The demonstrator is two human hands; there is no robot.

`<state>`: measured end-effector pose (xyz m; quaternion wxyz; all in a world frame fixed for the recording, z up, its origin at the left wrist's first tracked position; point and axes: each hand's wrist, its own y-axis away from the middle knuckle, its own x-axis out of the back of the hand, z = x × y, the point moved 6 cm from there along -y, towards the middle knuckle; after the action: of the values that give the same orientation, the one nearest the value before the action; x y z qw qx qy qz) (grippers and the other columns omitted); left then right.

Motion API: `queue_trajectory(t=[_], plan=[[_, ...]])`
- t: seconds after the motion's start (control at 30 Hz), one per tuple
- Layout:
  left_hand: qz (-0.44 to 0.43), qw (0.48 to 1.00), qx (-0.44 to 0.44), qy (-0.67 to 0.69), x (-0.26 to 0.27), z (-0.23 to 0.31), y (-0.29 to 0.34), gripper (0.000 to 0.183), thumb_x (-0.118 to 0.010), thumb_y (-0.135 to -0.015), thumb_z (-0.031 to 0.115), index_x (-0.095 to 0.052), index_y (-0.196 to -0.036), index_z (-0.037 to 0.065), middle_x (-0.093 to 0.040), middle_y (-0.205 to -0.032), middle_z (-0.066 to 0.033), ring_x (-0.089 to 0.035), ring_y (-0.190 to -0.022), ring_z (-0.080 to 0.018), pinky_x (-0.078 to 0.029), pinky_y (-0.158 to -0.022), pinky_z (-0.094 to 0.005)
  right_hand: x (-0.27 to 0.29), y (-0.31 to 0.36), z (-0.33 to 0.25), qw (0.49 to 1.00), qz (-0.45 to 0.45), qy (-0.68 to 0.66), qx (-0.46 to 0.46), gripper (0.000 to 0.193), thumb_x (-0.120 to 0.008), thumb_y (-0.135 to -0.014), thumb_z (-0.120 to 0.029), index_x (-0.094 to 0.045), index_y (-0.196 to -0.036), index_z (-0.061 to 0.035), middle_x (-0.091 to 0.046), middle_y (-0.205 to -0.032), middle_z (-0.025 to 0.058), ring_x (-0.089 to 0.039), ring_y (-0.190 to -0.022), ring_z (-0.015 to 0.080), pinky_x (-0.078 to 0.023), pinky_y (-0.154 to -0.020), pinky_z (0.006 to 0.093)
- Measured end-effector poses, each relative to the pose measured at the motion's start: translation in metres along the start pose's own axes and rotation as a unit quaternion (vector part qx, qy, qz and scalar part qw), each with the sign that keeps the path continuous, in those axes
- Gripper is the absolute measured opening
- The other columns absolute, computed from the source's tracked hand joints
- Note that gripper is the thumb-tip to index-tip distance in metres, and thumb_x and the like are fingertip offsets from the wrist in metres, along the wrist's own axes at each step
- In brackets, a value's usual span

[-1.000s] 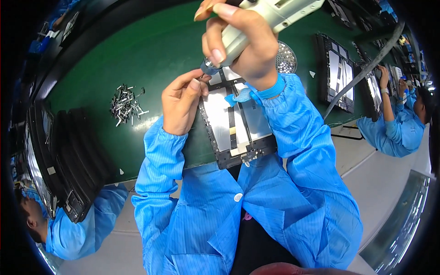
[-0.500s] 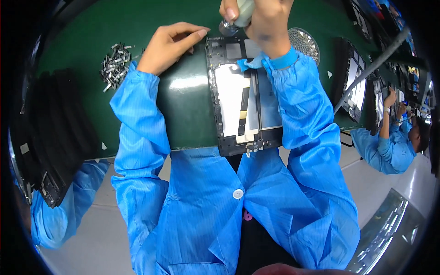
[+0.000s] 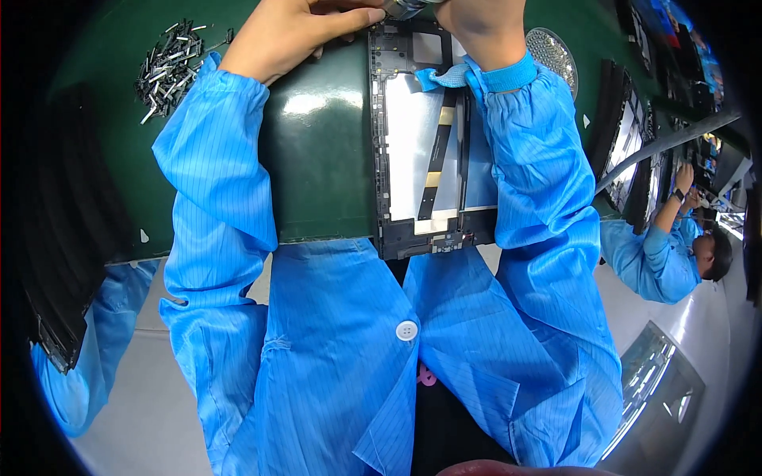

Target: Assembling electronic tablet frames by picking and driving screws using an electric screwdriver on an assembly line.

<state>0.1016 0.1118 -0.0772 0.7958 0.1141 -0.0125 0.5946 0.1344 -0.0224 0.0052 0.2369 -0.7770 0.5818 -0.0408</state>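
Observation:
An opened tablet (image 3: 432, 159) lies on the green table, its bottom edge near the front rim. Inside it are silver-white plates and a black flat cable with gold-coloured patches. My left hand (image 3: 290, 36) is at its upper left corner, thumb and finger closed together there; whatever they pinch is too small to see. My right hand (image 3: 484, 28) bends over the tablet's top end, closed around a metal-ended tool (image 3: 406, 8). Only the tool's shiny tip shows, close to my left thumb; the right fingers are mostly cut off by the upper edge.
A heap of small black and silver parts (image 3: 171, 70) lies left of my left hand. Beyond my right wrist sits a round dimpled metal dish (image 3: 556, 62). Dark stacked panels (image 3: 75, 190) stand far left, more tablets (image 3: 623, 135) at right, near a grey tube (image 3: 675, 143) and a co-worker (image 3: 655, 254).
The tool's metal end has come down to the tablet's upper left corner, beside my left thumb. The pale handle seen before is now out of sight. The whole view has shifted a little.

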Motion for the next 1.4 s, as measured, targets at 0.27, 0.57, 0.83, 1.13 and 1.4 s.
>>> queue_trajectory(t=[0.27, 0.57, 0.83, 1.13, 1.4], plan=[[0.011, 0.999, 0.020, 0.028, 0.007, -0.008, 0.006, 0.020, -0.072, -0.092, 0.014, -0.076, -0.104, -0.001, -0.069, -0.078, -0.0026, -0.057, -0.061, -0.0067, -0.044, -0.051, -0.0203, -0.013, 0.005, 0.005, 0.999, -0.033, 0.006, 0.010, 0.021, -0.063, -0.097, -0.018, -0.063, -0.097, 0.0029, -0.069, -0.084, 0.0116, -0.056, -0.046, 0.0127, -0.045, -0.040, 0.0265], [0.003, 0.999, 0.011, 0.036, 0.002, -0.005, -0.003, 0.018, -0.072, -0.091, 0.013, -0.076, -0.101, -0.002, -0.069, -0.078, -0.0028, -0.057, -0.061, -0.0067, -0.044, -0.051, -0.0197, -0.008, 0.002, 0.003, 1.000, -0.022, 0.015, 0.015, 0.020, -0.061, -0.097, -0.017, -0.063, -0.092, 0.0024, -0.067, -0.078, 0.0101, -0.055, -0.046, 0.0120, -0.045, -0.040, 0.0260], [0.015, 0.996, -0.070, -0.055, 0.014, -0.034, -0.009, 0.027, -0.069, -0.095, 0.020, -0.074, -0.113, 0.001, -0.072, -0.091, -0.0037, -0.063, -0.077, -0.0075, -0.047, -0.059, -0.0209, -0.011, 0.005, 0.010, 0.999, -0.036, 0.005, -0.012, 0.017, -0.063, -0.097, -0.015, -0.063, -0.095, 0.0021, -0.068, -0.082, 0.0111, -0.054, -0.046, 0.0110, -0.045, -0.043, 0.0254], [0.002, 0.997, -0.052, -0.048, 0.013, -0.031, -0.010, 0.026, -0.069, -0.094, 0.017, -0.074, -0.111, -0.002, -0.071, -0.089, -0.0047, -0.061, -0.074, -0.0075, -0.049, -0.059, -0.0221, -0.012, 0.003, 0.013, 0.999, -0.034, -0.003, -0.014, 0.016, -0.063, -0.098, -0.013, -0.063, -0.096, 0.0024, -0.068, -0.083, 0.0102, -0.055, -0.048, 0.0101, -0.044, -0.044, 0.0246], [-0.005, 0.996, -0.080, -0.049, 0.006, -0.016, -0.005, 0.027, -0.071, -0.094, 0.021, -0.075, -0.110, 0.000, -0.073, -0.090, -0.0070, -0.063, -0.072, -0.0099, -0.051, -0.059, -0.0236, -0.010, 0.003, 0.018, 0.999, -0.025, -0.013, -0.018, 0.015, -0.063, -0.097, -0.010, -0.064, -0.088, 0.0019, -0.066, -0.074, 0.0071, -0.054, -0.046, 0.0094, -0.041, -0.042, 0.0235]])
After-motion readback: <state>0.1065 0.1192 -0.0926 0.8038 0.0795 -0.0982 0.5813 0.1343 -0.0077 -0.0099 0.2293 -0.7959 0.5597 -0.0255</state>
